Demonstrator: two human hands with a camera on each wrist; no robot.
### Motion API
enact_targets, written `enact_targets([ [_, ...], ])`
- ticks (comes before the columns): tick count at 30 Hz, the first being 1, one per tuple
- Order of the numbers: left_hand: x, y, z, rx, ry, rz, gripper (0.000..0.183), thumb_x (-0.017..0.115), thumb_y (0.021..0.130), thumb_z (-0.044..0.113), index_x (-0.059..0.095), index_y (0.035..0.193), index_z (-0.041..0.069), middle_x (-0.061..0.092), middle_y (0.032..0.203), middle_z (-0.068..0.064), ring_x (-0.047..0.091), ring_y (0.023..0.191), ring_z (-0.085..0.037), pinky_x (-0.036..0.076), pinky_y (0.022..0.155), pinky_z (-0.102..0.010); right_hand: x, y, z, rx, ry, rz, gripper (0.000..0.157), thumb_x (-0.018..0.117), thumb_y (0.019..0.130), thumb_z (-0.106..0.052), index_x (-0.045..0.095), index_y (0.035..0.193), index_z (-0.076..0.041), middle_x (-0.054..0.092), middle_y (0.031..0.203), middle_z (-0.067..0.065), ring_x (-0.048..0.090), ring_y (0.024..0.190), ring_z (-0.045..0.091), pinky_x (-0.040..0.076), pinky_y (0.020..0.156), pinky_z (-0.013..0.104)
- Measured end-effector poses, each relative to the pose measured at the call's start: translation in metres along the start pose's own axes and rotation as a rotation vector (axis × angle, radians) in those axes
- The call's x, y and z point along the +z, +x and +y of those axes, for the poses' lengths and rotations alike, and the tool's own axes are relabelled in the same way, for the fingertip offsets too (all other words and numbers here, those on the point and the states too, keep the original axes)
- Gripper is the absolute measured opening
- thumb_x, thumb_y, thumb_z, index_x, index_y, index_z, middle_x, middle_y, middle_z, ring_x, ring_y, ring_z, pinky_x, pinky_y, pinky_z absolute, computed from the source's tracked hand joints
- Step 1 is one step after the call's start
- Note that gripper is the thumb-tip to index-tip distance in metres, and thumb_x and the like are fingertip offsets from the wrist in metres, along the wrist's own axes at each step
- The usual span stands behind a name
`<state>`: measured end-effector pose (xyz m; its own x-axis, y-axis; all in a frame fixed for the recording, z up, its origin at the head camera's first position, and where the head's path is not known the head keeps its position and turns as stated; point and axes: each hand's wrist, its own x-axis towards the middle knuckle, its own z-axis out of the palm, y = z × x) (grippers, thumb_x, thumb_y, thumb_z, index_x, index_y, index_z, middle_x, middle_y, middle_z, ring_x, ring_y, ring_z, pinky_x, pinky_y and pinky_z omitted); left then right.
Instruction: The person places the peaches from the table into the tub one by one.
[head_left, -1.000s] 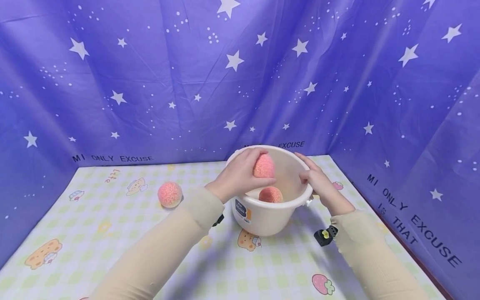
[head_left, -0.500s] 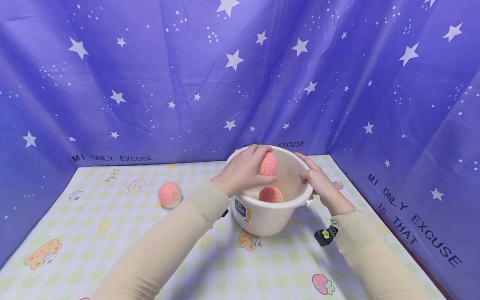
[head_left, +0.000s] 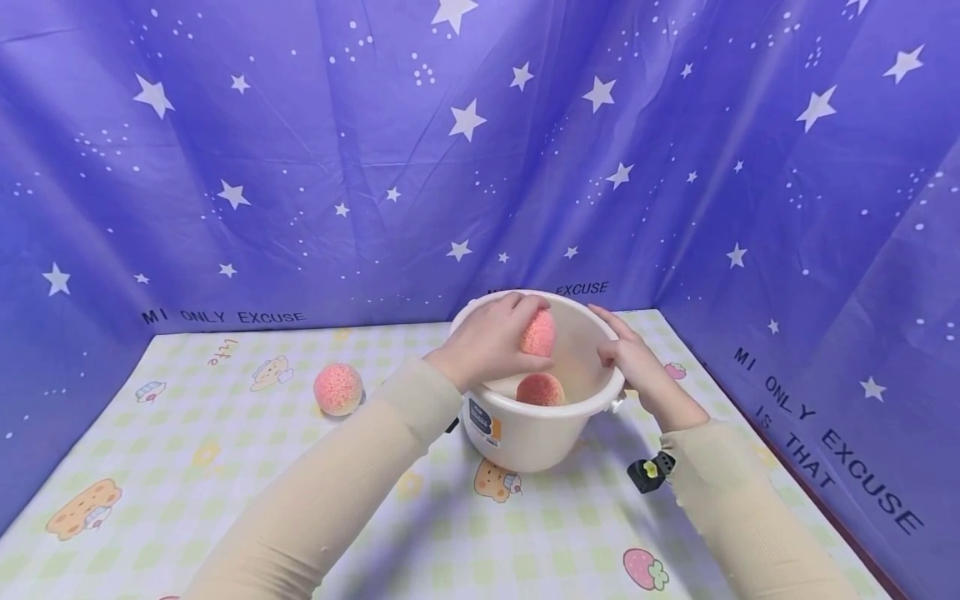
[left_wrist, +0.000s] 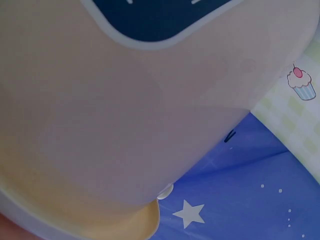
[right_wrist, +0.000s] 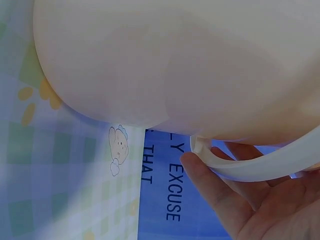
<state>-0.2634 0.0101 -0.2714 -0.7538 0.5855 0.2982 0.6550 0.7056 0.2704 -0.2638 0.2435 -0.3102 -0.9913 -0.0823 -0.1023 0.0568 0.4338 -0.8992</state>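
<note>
A white plastic bucket with a dark blue and orange label stands on the table, and its wall fills much of both wrist views. My left hand reaches over the bucket's left rim and grips a pink speckled foam ball inside the opening. Below it, a second pink ball lies in the bucket, partly hidden by the front rim. My right hand grips the bucket's right side at the rim; in the right wrist view its fingers lie by a curved white band. The left hand's fingertips are partly hidden behind the held ball.
A third pink ball sits on the checked tablecloth left of the bucket. Blue star-printed curtains hang behind and to the right of the table. A small black device is strapped at the right wrist.
My left hand has shifted slightly right with the pink ball, farther over the bucket opening. The right hand, the bucket and the other balls have stayed in place.
</note>
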Motion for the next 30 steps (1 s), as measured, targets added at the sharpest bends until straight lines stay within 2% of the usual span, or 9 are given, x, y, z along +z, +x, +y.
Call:
enact_targets([
  [13, 0.0043, -0.0003, 0.0002, 0.015, -0.015, 0.011, 0.072, 0.071, 0.083, 0.058, 0.049, 0.141, 0.021, 0.056, 0.139, 0.0, 0.053, 0.129, -0.018, 0.042, 0.109, -0.032, 0.0, -0.0008, 0.0007, 0.006, -0.002, 0.002, 0.094, 0.041, 0.073, -0.001, 0.016, 0.16, -0.027, 0.028, 0.156, 0.023, 0.057, 0.1, 0.029, 0.051, 0.06, 0.029],
  [20, 0.0065, -0.0032, -0.0006, 0.013, -0.031, 0.001, 0.068, 0.069, 0.085, 0.057, 0.051, 0.14, 0.02, 0.056, 0.14, 0.0, 0.053, 0.129, -0.02, 0.043, 0.109, -0.035, 0.0, -0.0008, 0.0006, 0.003, -0.009, -0.003, 0.094, 0.041, 0.073, -0.001, 0.014, 0.16, -0.027, 0.027, 0.157, 0.024, 0.056, 0.103, 0.03, 0.051, 0.061, 0.029],
  [30, 0.0048, -0.0079, -0.0034, 0.02, -0.037, 0.054, 0.067, 0.067, 0.087, 0.056, 0.05, 0.141, 0.019, 0.06, 0.135, 0.0, 0.054, 0.129, -0.02, 0.041, 0.111, -0.035, -0.0003, -0.0013, -0.0002, 0.001, -0.008, 0.0, 0.095, 0.041, 0.072, -0.001, 0.015, 0.16, -0.028, 0.028, 0.157, 0.024, 0.059, 0.097, 0.026, 0.052, 0.06, 0.029],
])
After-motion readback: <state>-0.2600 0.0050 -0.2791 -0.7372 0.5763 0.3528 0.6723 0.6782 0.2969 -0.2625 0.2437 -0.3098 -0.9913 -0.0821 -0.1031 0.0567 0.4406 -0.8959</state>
